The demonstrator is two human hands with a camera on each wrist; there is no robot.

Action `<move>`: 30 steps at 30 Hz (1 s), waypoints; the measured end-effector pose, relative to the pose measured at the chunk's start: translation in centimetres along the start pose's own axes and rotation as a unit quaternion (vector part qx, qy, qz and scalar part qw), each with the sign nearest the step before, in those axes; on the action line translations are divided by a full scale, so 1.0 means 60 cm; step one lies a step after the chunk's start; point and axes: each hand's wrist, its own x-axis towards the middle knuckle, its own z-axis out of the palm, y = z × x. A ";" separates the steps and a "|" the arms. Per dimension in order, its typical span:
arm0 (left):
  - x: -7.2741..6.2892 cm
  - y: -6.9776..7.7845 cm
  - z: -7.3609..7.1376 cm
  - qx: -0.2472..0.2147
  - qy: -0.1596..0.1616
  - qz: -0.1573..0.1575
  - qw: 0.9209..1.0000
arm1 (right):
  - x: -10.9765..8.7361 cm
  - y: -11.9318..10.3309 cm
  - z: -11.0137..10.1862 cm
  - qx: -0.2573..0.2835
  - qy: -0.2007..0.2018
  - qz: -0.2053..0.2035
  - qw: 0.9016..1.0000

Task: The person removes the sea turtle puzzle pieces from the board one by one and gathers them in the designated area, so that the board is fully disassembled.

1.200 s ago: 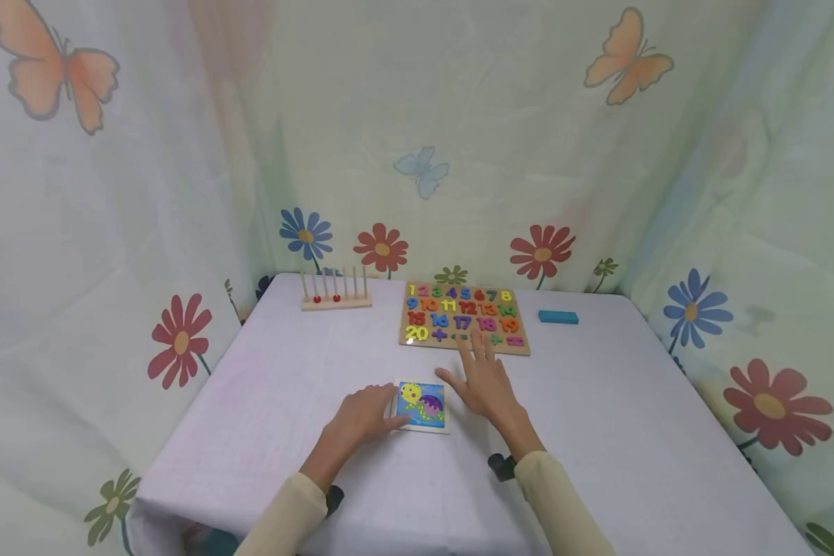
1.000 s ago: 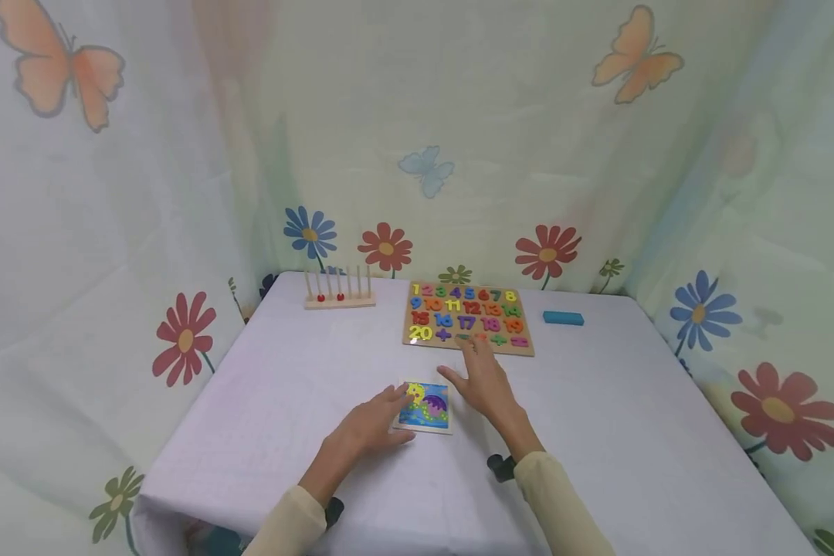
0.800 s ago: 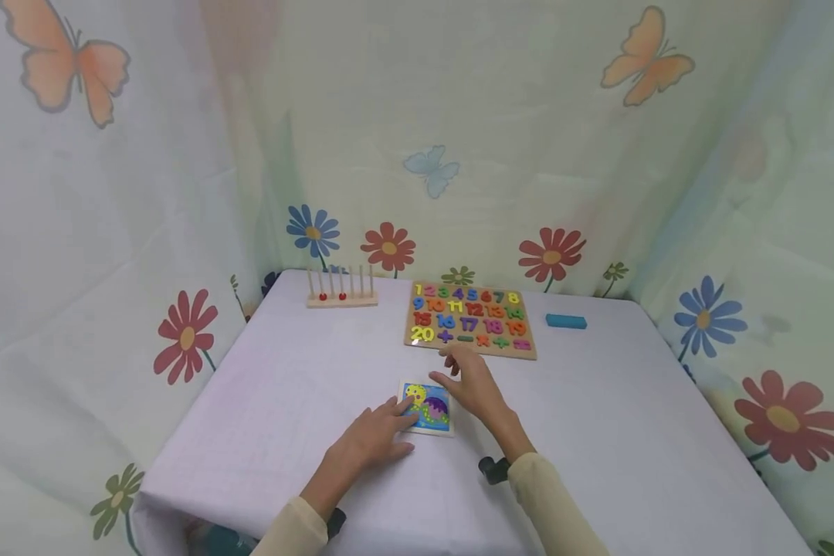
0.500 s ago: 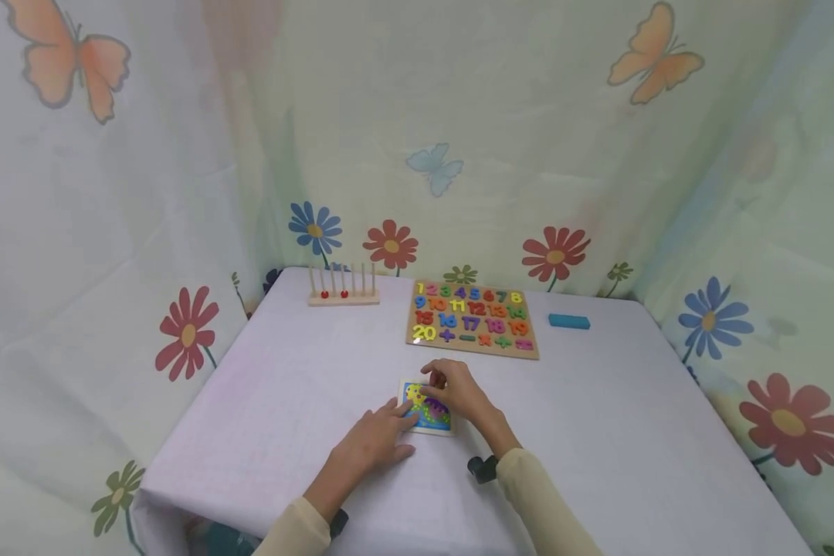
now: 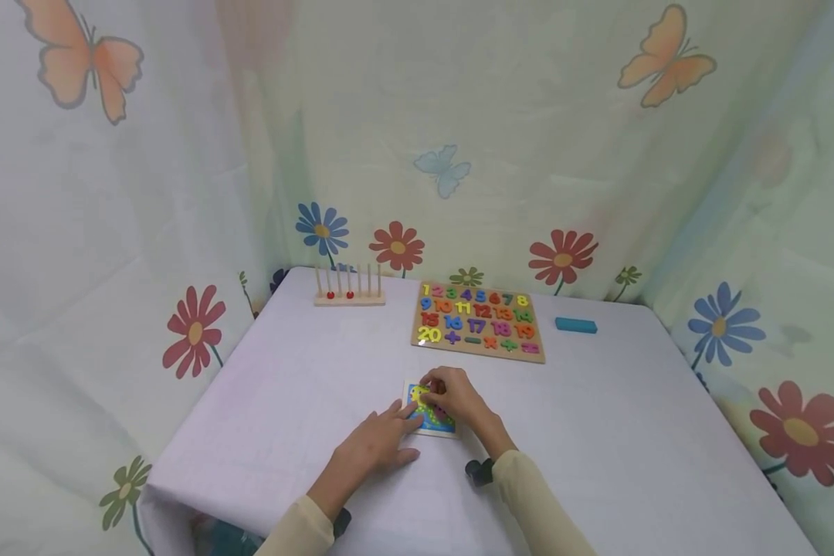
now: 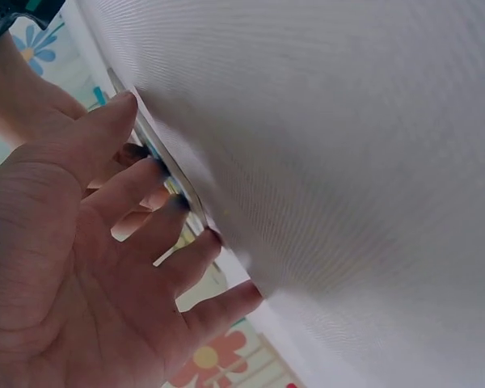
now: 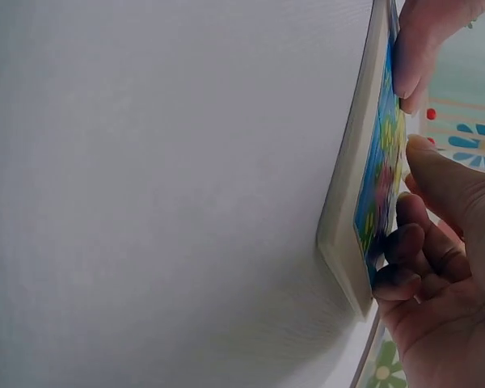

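Note:
A small square wooden picture puzzle [image 5: 432,426], with a yellow and purple turtle on blue, lies flat on the white-covered table. My left hand [image 5: 377,442] rests its outstretched fingertips on the puzzle's left part, thumb apart in front of the near edge. Bent over the upper right part of the picture is my right hand [image 5: 459,398], which hides much of the turtle. In the right wrist view, the thumb [image 7: 436,174] and curled fingers [image 7: 404,242] meet the picture surface of the puzzle [image 7: 373,170]; I cannot tell whether they pinch a piece.
Behind the hands lies a wooden number board [image 5: 478,320] with coloured numerals and signs. A wooden peg stand [image 5: 350,300] with two red beads stands at the back left, and a teal block [image 5: 575,325] at the back right. Flowered curtains [image 5: 361,116] enclose the table [image 5: 285,409].
My right hand has come down and left from near the number board onto the puzzle, its fingers curling. My left hand has moved from the puzzle's left edge onto its face.

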 end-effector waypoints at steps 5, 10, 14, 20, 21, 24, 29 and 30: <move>-0.001 0.000 -0.002 0.001 -0.002 -0.003 1.000 | 0.006 -0.004 -0.002 -0.017 -0.013 0.009 1.000; 0.000 0.002 0.000 0.001 0.002 0.001 1.000 | 0.010 -0.007 -0.011 -0.050 -0.028 0.026 0.998; 0.002 0.003 0.003 0.010 0.008 0.009 1.000 | 0.011 -0.007 -0.016 -0.048 -0.036 0.033 0.998; -0.001 0.000 0.003 0.014 0.010 0.006 1.000 | 0.011 -0.005 -0.016 -0.009 -0.035 0.017 0.999; -0.001 0.000 0.003 0.013 0.009 0.005 1.000 | 0.011 -0.005 -0.015 -0.004 -0.036 0.016 0.999; -0.002 -0.001 0.002 0.007 0.006 0.001 1.000 | 0.012 -0.006 -0.012 0.007 -0.039 0.018 0.999; -0.001 0.001 0.003 -0.004 0.003 -0.002 1.000 | 0.014 -0.003 -0.008 0.012 -0.032 0.034 0.999; 0.000 0.001 0.004 -0.004 0.002 -0.002 1.000 | 0.015 -0.002 -0.007 0.014 -0.030 0.036 0.999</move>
